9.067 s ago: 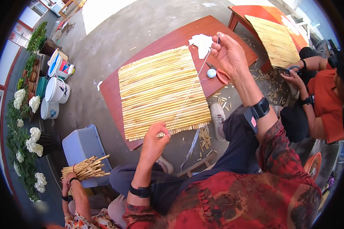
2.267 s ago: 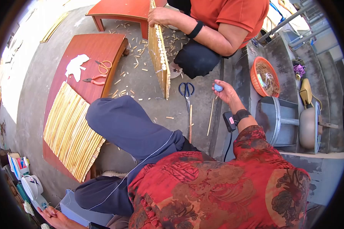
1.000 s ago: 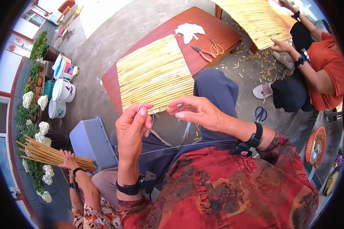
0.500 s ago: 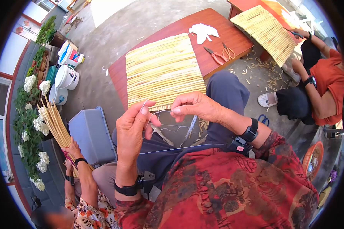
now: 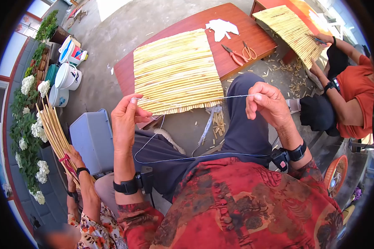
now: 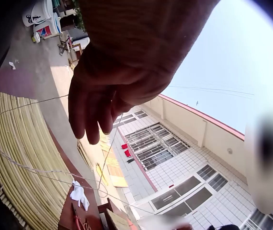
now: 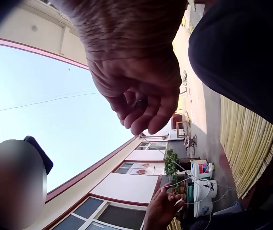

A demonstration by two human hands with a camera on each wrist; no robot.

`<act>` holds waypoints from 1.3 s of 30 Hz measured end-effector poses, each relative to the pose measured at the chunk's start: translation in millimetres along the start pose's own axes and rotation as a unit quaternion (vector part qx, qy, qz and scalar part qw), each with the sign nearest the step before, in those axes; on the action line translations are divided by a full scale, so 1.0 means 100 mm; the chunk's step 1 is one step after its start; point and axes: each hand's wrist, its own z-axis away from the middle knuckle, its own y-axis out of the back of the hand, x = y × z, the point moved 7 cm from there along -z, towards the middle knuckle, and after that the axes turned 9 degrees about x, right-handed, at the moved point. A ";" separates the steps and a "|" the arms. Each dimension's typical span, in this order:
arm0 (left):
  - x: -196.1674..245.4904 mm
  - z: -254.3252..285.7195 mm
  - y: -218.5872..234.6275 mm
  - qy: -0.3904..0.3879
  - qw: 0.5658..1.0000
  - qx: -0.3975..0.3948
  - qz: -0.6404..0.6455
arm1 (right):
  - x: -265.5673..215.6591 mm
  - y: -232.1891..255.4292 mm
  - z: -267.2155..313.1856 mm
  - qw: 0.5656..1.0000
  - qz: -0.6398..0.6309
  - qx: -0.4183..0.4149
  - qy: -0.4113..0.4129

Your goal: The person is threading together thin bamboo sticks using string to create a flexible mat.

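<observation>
A thin white thread [image 5: 237,96] runs nearly straight between my two hands, above the near edge of a mat of yellow reed stalks [image 5: 176,70]. My left hand [image 5: 126,118] pinches it between thumb and forefinger. At the other end, my right hand [image 5: 270,103] grips it with thumb and curled fingers. From the left hand a slack loop drops and crosses my lap. The left wrist view shows the left hand [image 6: 112,91] from below, with strands leading off it. In the right wrist view the right hand's [image 7: 141,96] fingers are curled in, hiding the pinch.
The mat lies on a low red table [image 5: 170,31] with white paper [image 5: 222,29], red-handled pliers [image 5: 235,54] and scissors [image 5: 248,52]. A grey-blue bin [image 5: 91,141] stands left, near a person holding a bundle of stalks [image 5: 56,130]. Another person at right handles a second mat [image 5: 289,31].
Earlier my right hand held a small blue ball out to the right. It came back beside the left hand, took the thread, and both hands have since moved apart, drawing the thread straight.
</observation>
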 end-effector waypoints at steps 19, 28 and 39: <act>0.21 -0.05 0.69 -0.084 0.993 0.061 -0.053 | -0.19 1.02 0.63 0.927 0.193 0.321 0.028; 0.04 -0.11 1.57 -0.109 0.972 0.158 0.137 | -0.01 1.42 1.15 0.891 0.232 0.390 -0.021; 0.35 0.14 2.28 -0.239 0.951 0.183 0.067 | 0.41 1.18 1.35 0.915 0.277 0.280 -0.082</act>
